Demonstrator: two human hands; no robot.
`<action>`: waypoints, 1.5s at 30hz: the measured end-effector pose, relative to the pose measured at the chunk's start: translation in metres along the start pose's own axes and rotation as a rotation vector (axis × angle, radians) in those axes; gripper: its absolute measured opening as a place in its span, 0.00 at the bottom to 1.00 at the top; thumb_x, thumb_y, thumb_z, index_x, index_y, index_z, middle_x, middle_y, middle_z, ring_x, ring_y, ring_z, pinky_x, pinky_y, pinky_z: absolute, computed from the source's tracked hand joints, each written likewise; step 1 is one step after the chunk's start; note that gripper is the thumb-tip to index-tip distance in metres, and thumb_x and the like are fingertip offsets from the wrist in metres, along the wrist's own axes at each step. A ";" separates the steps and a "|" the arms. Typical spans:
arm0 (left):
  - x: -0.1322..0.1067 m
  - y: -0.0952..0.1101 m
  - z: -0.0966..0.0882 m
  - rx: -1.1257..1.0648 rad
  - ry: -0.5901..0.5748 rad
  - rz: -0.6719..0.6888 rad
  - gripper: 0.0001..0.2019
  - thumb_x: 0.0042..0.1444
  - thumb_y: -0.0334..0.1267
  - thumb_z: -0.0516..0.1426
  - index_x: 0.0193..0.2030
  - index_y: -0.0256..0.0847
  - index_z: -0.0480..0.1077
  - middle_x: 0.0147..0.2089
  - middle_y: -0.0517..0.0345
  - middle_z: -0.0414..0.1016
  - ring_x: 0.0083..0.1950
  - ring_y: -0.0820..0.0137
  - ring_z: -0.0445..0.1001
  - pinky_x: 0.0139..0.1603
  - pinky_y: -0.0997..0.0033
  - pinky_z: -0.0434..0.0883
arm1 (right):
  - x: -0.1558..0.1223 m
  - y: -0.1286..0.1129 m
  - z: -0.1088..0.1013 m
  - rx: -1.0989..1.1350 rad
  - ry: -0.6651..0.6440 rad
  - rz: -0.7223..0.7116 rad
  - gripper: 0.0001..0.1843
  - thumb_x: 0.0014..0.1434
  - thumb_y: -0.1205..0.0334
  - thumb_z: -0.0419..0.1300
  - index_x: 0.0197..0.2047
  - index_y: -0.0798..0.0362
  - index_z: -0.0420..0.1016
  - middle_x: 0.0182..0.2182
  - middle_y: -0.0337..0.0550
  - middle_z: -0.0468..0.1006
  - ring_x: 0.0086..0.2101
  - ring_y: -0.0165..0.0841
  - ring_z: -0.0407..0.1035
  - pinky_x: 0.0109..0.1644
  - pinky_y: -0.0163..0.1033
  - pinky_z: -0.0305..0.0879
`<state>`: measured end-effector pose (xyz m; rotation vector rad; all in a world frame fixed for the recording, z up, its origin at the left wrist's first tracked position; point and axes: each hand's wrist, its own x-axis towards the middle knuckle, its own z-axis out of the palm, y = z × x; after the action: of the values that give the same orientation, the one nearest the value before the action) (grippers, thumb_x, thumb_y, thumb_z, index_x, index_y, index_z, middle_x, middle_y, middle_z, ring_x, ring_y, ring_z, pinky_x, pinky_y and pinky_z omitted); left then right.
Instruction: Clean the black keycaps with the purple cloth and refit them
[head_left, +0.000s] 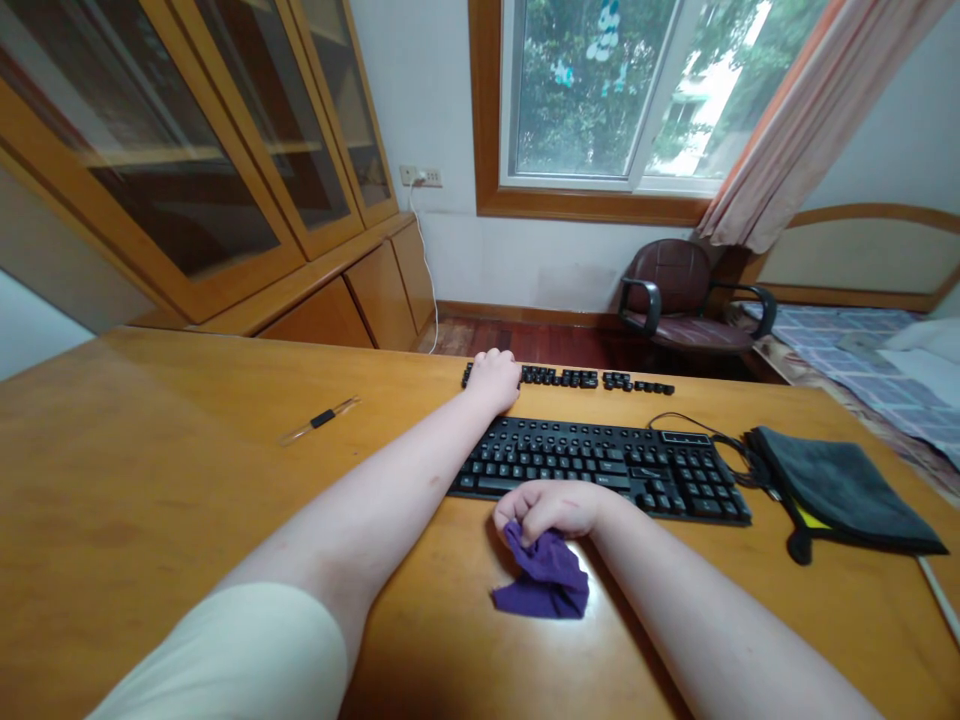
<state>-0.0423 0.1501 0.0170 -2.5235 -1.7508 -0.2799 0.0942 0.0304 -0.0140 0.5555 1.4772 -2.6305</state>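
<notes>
My right hand (551, 508) is closed around a crumpled purple cloth (551, 585), which hangs onto the table in front of the keyboard. A black keyboard (555, 462) lies just behind that hand; its top row shows bare key sockets. Farther back, my left hand (493, 382) rests at the left part of a row of loose black keycaps (574, 378) near the table's far edge. Its fingers curl downward, and their tips are hidden behind the back of the hand, so what they hold cannot be made out.
A slim tool with a black grip (322, 418) lies on the wooden table (150, 500) at left. To the right are a coiled cable (739, 455) and a dark grey cloth (847, 485) over something yellow and black. Beyond stand a chair (667, 290), bed and glass-door cabinet.
</notes>
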 end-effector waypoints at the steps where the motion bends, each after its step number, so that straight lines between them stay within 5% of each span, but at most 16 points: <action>1: -0.001 0.000 0.001 -0.001 -0.003 0.005 0.09 0.48 0.38 0.58 0.36 0.39 0.76 0.45 0.45 0.71 0.51 0.56 0.63 0.51 0.56 0.59 | 0.000 0.000 0.000 0.001 -0.002 -0.001 0.09 0.37 0.71 0.60 0.26 0.60 0.68 0.17 0.32 0.71 0.16 0.22 0.62 0.20 0.26 0.59; 9: -0.011 0.005 -0.014 -0.028 0.007 0.030 0.11 0.52 0.39 0.54 0.39 0.40 0.74 0.40 0.49 0.75 0.48 0.59 0.68 0.50 0.59 0.62 | -0.001 0.002 -0.003 0.019 -0.001 -0.026 0.08 0.38 0.72 0.60 0.27 0.59 0.68 0.18 0.32 0.70 0.17 0.22 0.63 0.20 0.26 0.58; 13: -0.043 0.012 -0.037 -0.252 0.180 -0.027 0.11 0.53 0.39 0.52 0.41 0.41 0.70 0.38 0.55 0.76 0.41 0.65 0.71 0.46 0.66 0.65 | -0.001 0.001 0.002 0.041 0.034 -0.053 0.10 0.37 0.71 0.61 0.28 0.60 0.70 0.20 0.35 0.72 0.17 0.22 0.62 0.21 0.28 0.58; 16: -0.084 0.014 -0.047 -0.444 0.347 -0.084 0.09 0.54 0.37 0.52 0.41 0.41 0.69 0.38 0.56 0.74 0.39 0.69 0.70 0.44 0.70 0.67 | 0.000 -0.003 0.010 0.097 0.196 -0.267 0.12 0.38 0.69 0.63 0.29 0.60 0.70 0.20 0.36 0.72 0.18 0.23 0.62 0.22 0.28 0.55; 20: -0.133 0.010 -0.037 -0.530 0.561 -0.207 0.08 0.54 0.38 0.52 0.40 0.42 0.68 0.34 0.58 0.71 0.37 0.69 0.69 0.44 0.68 0.67 | 0.003 -0.012 0.015 0.248 0.530 -0.663 0.13 0.41 0.64 0.65 0.31 0.55 0.67 0.24 0.37 0.73 0.24 0.26 0.65 0.28 0.31 0.59; 27: -0.151 0.011 -0.012 -0.593 0.564 -0.059 0.10 0.56 0.39 0.52 0.44 0.43 0.69 0.42 0.54 0.73 0.44 0.68 0.70 0.50 0.65 0.67 | 0.009 -0.017 0.007 0.275 0.950 -0.855 0.19 0.44 0.56 0.65 0.38 0.51 0.65 0.29 0.38 0.72 0.27 0.28 0.65 0.33 0.34 0.63; 32: -0.146 0.015 -0.012 -0.633 0.496 0.036 0.12 0.57 0.40 0.54 0.47 0.45 0.71 0.41 0.54 0.74 0.44 0.67 0.71 0.50 0.64 0.67 | 0.012 -0.011 0.002 0.283 0.952 -0.870 0.19 0.45 0.56 0.66 0.38 0.51 0.66 0.25 0.36 0.71 0.25 0.27 0.64 0.31 0.32 0.62; 40: -0.142 0.015 -0.006 -0.839 0.485 -0.113 0.08 0.54 0.40 0.58 0.41 0.43 0.72 0.35 0.57 0.73 0.37 0.70 0.71 0.44 0.67 0.70 | 0.011 -0.010 0.002 0.216 0.775 -0.851 0.20 0.47 0.57 0.67 0.42 0.54 0.71 0.32 0.43 0.77 0.33 0.32 0.70 0.42 0.38 0.66; 45: -0.143 0.015 0.000 -0.934 0.526 -0.092 0.08 0.53 0.37 0.59 0.40 0.43 0.73 0.36 0.57 0.74 0.39 0.70 0.73 0.44 0.68 0.70 | 0.010 -0.009 0.002 0.197 0.746 -0.839 0.17 0.45 0.60 0.68 0.40 0.53 0.76 0.32 0.41 0.79 0.34 0.33 0.72 0.46 0.41 0.65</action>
<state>-0.0766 0.0127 -0.0079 -2.4166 -1.7208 -1.9418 0.0820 0.0346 -0.0096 1.2859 1.9744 -3.4524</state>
